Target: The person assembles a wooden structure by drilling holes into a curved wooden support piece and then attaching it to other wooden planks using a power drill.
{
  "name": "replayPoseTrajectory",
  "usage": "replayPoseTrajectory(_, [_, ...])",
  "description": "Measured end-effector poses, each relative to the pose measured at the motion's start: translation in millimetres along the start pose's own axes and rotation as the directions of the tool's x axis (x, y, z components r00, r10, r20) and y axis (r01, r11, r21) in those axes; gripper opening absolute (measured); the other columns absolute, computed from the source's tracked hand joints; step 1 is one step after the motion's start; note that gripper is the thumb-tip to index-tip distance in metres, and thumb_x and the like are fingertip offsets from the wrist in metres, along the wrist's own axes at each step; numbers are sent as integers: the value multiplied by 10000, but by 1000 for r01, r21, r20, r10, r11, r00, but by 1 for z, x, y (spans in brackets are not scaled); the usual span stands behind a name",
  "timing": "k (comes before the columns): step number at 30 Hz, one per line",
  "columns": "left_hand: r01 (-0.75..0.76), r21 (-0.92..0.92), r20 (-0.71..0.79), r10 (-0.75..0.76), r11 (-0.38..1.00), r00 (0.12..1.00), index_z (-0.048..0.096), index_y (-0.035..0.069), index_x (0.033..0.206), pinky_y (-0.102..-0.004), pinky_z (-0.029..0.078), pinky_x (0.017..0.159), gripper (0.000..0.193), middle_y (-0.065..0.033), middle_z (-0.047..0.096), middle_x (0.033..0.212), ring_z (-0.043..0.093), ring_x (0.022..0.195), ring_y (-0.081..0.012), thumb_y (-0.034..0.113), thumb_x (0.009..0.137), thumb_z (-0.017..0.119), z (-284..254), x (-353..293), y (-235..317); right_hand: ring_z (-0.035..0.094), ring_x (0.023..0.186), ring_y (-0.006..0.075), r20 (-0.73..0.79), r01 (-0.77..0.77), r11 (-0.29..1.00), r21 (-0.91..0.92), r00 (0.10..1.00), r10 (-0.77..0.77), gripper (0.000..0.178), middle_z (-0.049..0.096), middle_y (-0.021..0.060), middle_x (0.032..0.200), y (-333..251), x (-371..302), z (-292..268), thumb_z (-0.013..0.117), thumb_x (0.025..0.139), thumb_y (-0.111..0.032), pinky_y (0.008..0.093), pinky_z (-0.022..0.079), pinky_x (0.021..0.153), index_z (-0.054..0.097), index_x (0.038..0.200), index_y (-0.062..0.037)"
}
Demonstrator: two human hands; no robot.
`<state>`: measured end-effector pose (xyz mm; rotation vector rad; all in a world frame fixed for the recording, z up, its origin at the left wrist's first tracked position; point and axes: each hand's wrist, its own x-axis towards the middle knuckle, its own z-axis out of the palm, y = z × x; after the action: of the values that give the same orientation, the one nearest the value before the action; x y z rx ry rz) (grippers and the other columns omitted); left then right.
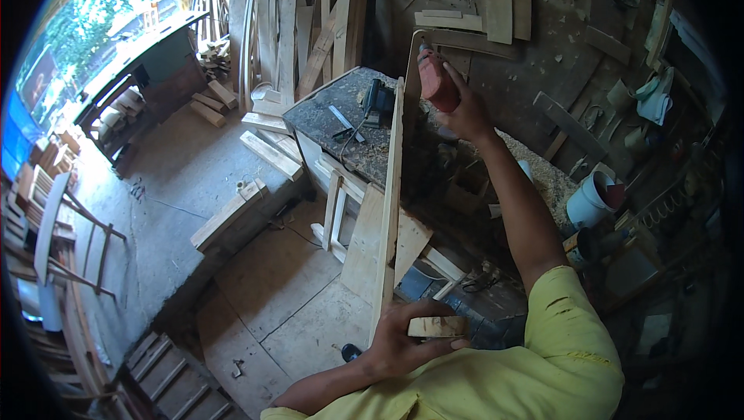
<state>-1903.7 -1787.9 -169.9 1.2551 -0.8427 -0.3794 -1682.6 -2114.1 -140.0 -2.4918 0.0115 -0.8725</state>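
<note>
My right hand (469, 114) is stretched forward, its fingers wrapped round a red bottle-shaped thing (439, 88) with a narrow greyish tip. That tip is beside the far end of a long narrow wooden board (390, 211), which runs from there back toward my body. Close to my body, my left hand (399, 342) is closed round a pale wooden piece (438, 327) at the board's near end. Whether this piece and the board are joined cannot be made out.
Left of the board, a dark worktop (341, 102) carries a power tool (378, 102) and a metal square (345, 122). Planks (341, 17) lean at the back. A white bucket (593, 199) stands at right, a wooden chair (81, 242) at left. A concrete ledge (170, 280) drops to a lower floor.
</note>
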Motion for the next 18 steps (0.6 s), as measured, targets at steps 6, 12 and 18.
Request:
replayPoseTrajectory(6, [2,34,-5,-2,999,1000,690,-30,952,-273,536,688,314,-80,715,788,683,724,-139,134,739,852,2,2,3,632,1103,412,-3,-3,1000,-11,1000,3,1033,643,239,1209,-2,1,-1,746,643,-166,463,514,949,257,1551,-228])
replayPoseTrajectory(12, [42,-68,-9,-43,997,999,685,-34,957,-284,532,679,308,-83,705,783,668,714,-146,139,759,845,6,1,0,641,1080,412,-6,-8,999,-41,1000,7,1024,658,233,1171,-4,5,5,741,646,-162,469,521,937,263,1548,-233])
replayPoseTrajectory(18, [84,-40,20,-83,996,996,691,-21,1010,-296,557,768,371,-120,740,925,724,853,-180,193,760,862,7,-2,-4,645,1084,408,-1,-24,999,-21,1000,24,1029,642,229,1207,0,5,3,769,631,-128,457,530,920,291,1534,-245])
